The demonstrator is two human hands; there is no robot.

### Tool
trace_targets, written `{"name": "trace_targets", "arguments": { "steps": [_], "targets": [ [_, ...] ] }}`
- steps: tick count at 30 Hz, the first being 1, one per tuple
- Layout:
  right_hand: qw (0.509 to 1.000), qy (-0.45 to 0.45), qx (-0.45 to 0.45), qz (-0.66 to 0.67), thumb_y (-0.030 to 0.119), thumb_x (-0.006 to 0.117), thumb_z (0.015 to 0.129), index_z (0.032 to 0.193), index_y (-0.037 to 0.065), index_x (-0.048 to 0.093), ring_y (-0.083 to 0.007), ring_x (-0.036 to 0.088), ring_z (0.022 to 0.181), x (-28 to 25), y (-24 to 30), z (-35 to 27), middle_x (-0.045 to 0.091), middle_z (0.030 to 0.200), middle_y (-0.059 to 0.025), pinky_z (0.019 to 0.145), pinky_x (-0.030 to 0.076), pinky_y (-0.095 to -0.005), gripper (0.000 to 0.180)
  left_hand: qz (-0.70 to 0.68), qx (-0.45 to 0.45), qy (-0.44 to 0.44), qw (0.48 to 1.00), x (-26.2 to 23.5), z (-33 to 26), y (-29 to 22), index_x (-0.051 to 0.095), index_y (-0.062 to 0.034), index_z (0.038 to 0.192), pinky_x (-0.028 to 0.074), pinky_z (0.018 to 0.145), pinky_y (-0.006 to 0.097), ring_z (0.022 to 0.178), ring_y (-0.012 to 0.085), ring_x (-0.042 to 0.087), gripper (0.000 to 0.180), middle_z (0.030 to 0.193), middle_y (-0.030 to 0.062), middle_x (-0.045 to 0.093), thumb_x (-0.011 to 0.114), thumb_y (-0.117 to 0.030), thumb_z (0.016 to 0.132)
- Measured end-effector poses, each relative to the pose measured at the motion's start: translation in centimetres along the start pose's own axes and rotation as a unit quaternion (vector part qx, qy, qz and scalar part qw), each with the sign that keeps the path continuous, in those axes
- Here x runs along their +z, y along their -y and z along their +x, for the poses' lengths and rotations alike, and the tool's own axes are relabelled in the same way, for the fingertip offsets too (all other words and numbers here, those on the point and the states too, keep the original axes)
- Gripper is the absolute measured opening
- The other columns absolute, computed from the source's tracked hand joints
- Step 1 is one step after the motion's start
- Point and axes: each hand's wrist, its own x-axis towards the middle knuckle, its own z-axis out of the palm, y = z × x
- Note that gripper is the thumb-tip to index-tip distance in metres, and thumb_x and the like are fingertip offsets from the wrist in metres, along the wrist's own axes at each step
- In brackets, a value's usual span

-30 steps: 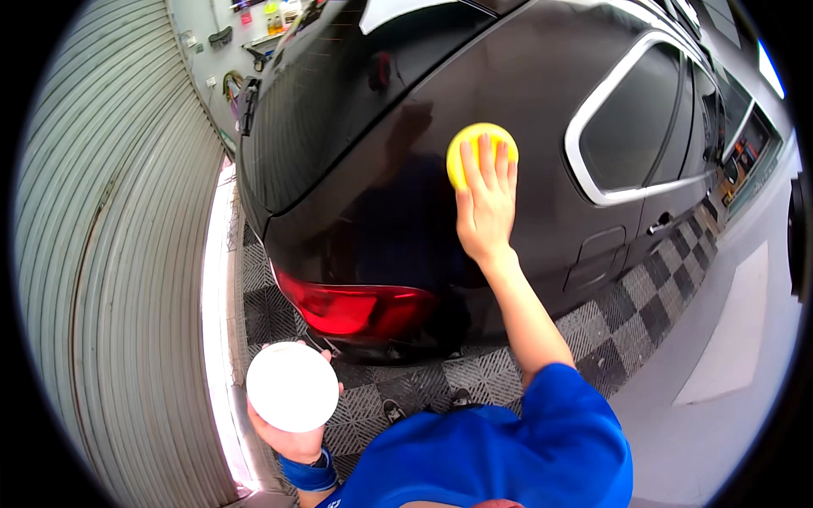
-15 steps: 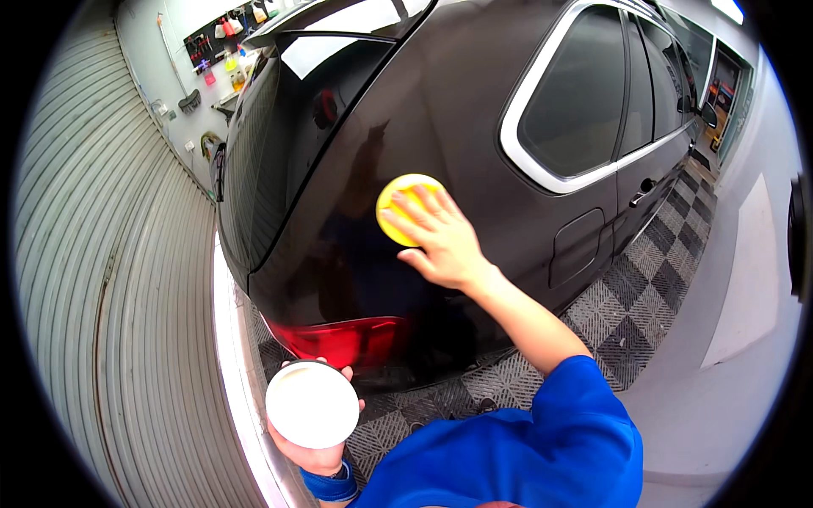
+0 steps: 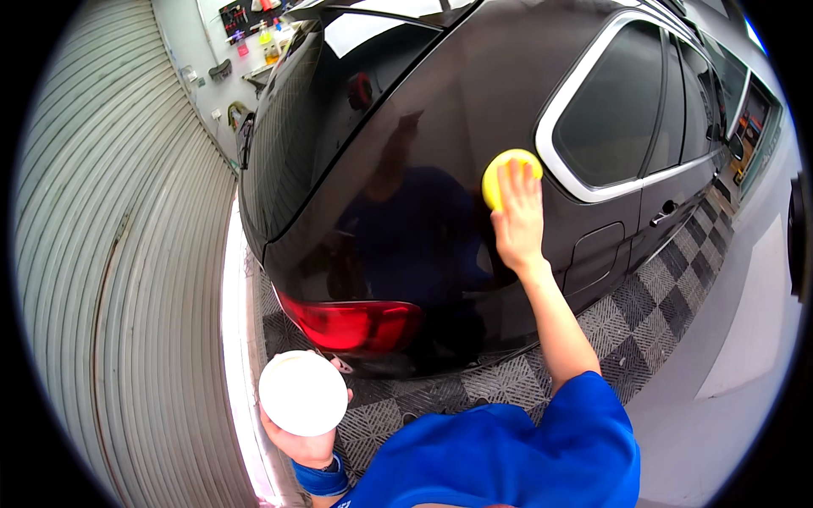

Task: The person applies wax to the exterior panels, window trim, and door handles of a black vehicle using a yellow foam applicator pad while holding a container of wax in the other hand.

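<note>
My right hand (image 3: 518, 222) lies flat with its fingers over a round yellow sponge pad (image 3: 491, 182). It presses the pad against the dark, glossy rear side panel (image 3: 440, 144) of a car, just left of the bright trim round the rear side window. Low on the left, my left hand (image 3: 309, 447) is wrapped round a white round tub (image 3: 303, 394), whose pale face points up. Whatever the tub holds is too bright to make out. Beyond it sits the car's red tail light (image 3: 360, 326).
A ribbed roller shutter (image 3: 127, 254) runs along the left. Grey and black floor tiles (image 3: 660, 305) surround the car, with a pale wall (image 3: 728, 356) at right. Bottles and tools hang on a board (image 3: 241, 21) at far left. A fuel flap (image 3: 597, 254) is in the panel.
My right hand has slid the yellow sponge pad to the right and slightly up the panel, toward the side window. My left hand still holds the white tub, and the view has shifted a little.
</note>
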Motion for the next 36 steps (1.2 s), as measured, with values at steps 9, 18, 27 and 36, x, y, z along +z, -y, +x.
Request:
{"name": "trace_targets", "arguments": {
  "steps": [9, 18, 27, 36],
  "targets": [
    [0.987, 0.132, -0.061, 0.071, 0.036, 0.067, 0.088, 0.150, 0.021, 0.048, -0.0359, 0.031, 0.148, 2.6, 8.8, -1.5, 0.041, 0.157, -0.0084, 0.122, 0.019, -0.0539, 0.066, 0.045, -0.032, 0.076, 0.996, 0.7, 0.5, 0.3, 0.030, -0.0174, 0.157, 0.037, 0.098, 0.079, 0.143, 0.0594, 0.022, 0.082, 0.159, 0.0245, 0.029, 0.049, -0.064, 0.092],
    [0.989, -0.083, 0.005, 0.121, 0.010, 0.075, 0.083, 0.124, 0.007, 0.059, -0.0417, 0.034, 0.146, 5.1, 10.9, -0.2, 0.044, 0.154, -0.0155, 0.120, 0.025, -0.0539, 0.044, 0.036, 0.020, -0.103, 0.994, -1.6, 0.5, 2.2, 0.034, -0.0137, 0.156, 0.025, 0.109, 0.077, 0.144, 0.0474, 0.034, 0.076, 0.157, 0.0196, 0.038, 0.044, -0.057, 0.094],
    [0.854, -0.015, 0.196, 0.481, -0.007, 0.074, 0.079, 0.089, 0.004, 0.059, -0.0209, 0.055, 0.095, -2.1, 15.3, -6.5, 0.054, 0.103, -0.0100, 0.089, 0.045, -0.0312, 0.021, 0.024, -0.003, -0.044, 0.999, 0.1, 2.5, 4.9, 0.042, -0.0079, 0.150, 0.035, 0.116, 0.053, 0.139, 0.0326, 0.045, 0.060, 0.151, 0.0141, 0.048, 0.049, -0.042, 0.101],
    [0.803, 0.203, 0.184, 0.530, 0.006, 0.077, 0.079, 0.090, 0.004, 0.062, -0.0263, 0.060, 0.084, -5.6, 20.2, -12.0, 0.061, 0.091, -0.0098, 0.073, 0.049, -0.0344, 0.019, 0.167, -0.087, 0.045, 0.981, -0.2, 1.0, 7.4, 0.019, -0.0107, 0.160, 0.030, 0.120, 0.043, 0.142, 0.0280, 0.041, 0.073, 0.154, 0.0143, 0.040, 0.054, -0.020, 0.096]
  ]
}}
